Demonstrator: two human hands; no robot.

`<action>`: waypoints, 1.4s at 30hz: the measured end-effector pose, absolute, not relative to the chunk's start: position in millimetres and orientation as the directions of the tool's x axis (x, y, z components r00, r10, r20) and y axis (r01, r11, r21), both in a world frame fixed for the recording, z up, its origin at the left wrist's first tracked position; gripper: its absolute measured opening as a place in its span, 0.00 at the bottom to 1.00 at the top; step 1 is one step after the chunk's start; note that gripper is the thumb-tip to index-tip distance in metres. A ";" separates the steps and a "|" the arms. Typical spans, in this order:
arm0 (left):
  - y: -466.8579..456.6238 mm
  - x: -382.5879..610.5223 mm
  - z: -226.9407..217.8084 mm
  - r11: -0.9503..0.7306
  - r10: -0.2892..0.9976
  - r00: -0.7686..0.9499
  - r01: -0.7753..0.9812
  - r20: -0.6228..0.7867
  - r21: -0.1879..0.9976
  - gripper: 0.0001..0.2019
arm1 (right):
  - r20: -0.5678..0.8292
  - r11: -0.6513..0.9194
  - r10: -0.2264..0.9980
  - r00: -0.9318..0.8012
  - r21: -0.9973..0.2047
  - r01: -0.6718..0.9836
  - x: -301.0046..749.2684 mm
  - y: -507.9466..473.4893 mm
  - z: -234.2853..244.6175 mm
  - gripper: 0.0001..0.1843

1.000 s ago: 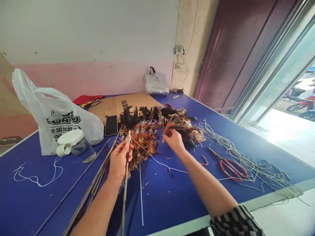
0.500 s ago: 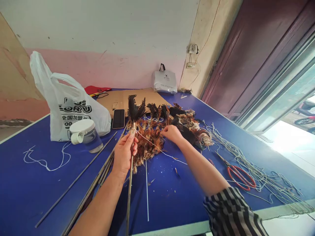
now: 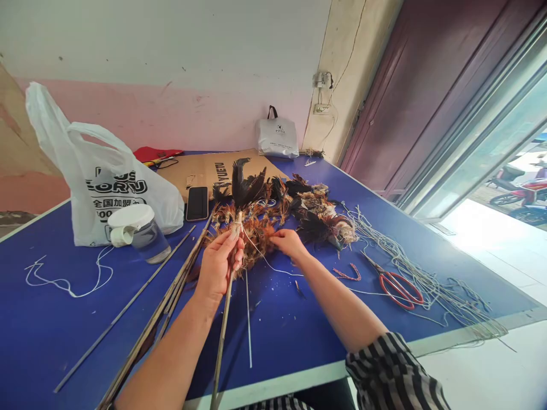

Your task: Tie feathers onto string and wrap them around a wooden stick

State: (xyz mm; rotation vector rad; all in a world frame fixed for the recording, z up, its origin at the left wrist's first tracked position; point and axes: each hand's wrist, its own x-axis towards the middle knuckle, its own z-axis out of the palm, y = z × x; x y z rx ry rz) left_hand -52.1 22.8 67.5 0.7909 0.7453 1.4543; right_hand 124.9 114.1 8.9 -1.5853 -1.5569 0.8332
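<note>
My left hand [image 3: 219, 263] is closed round a thin bamboo stick [image 3: 223, 336] just below its top. White string [image 3: 273, 267] is wound at the stick's tip and trails off to the right. Dark feathers [image 3: 248, 185] stand up at that tip, though how they are attached is not clear. My right hand [image 3: 290, 245] is closed in a pinch, with a brown feather [image 3: 268, 232] at its fingertips. Behind both hands lies a heap of brown feathers [image 3: 256, 250], partly covered by them. More dark and tan feathers [image 3: 325, 219] are piled to the right.
Red-handled scissors [image 3: 399, 289] lie beside tangled pale cords [image 3: 397, 250] on the blue table [image 3: 299, 353]. Several loose sticks [image 3: 171, 290] rest left. A white plastic bag [image 3: 85, 188], lidded jar [image 3: 145, 236] and phone [image 3: 197, 203] stand or lie behind. A silver bag [image 3: 277, 136] stands at the back.
My right hand has moved left, closer to the stick's tip, with a brown feather at its fingertips. My left hand keeps its hold on the stick. The whole view has shifted slightly.
</note>
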 end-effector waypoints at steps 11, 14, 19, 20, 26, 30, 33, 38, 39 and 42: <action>16.4 -27.5 56.1 -0.078 0.996 -0.064 -0.404 0.057 0.912 0.19 | 0.507 0.466 0.813 0.285 -0.861 0.202 135.2 48.5 73.3 0.10; 10.5 -22.2 57.4 -0.102 0.994 -0.073 -0.379 0.080 0.920 0.20 | 0.672 0.585 0.718 0.181 -0.724 0.366 117.5 36.6 79.6 0.05; 5.4 -23.0 63.7 -0.112 0.993 -0.018 -0.377 0.114 0.919 0.14 | 0.779 0.669 0.603 0.170 -0.611 0.423 107.2 41.7 84.5 0.01; 5.9 -24.4 64.3 -0.099 0.995 -0.011 -0.384 0.102 0.918 0.14 | 0.780 0.670 0.604 0.160 -0.607 0.427 107.5 43.5 85.1 0.01; 12.6 -34.3 64.1 0.026 0.996 0.091 -0.409 0.012 0.912 0.16 | 0.764 0.660 0.635 0.116 -0.614 0.432 111.4 44.7 86.6 0.01; 13.3 -33.6 65.8 0.016 0.996 0.081 -0.459 0.024 0.888 0.12 | 0.802 0.714 0.597 0.001 -0.532 0.455 111.4 42.8 87.3 0.02; 11.9 -30.7 67.2 0.003 0.994 0.099 -0.476 0.050 0.880 0.12 | 0.809 0.736 0.585 -0.055 -0.501 0.456 110.0 41.9 86.2 0.04; 9.8 -27.3 67.4 -0.012 0.994 0.088 -0.474 0.061 0.880 0.11 | 0.762 0.704 0.646 -0.043 -0.573 0.420 104.0 40.8 82.7 0.04; 10.2 -27.5 67.1 -0.006 0.994 0.091 -0.477 0.056 0.879 0.11 | 0.750 0.693 0.661 -0.029 -0.595 0.406 102.2 40.9 81.9 0.04; 13.7 -31.0 66.0 0.058 0.992 0.122 -0.516 0.007 0.855 0.10 | 0.674 0.642 0.737 0.042 -0.719 0.266 96.1 41.5 78.1 0.01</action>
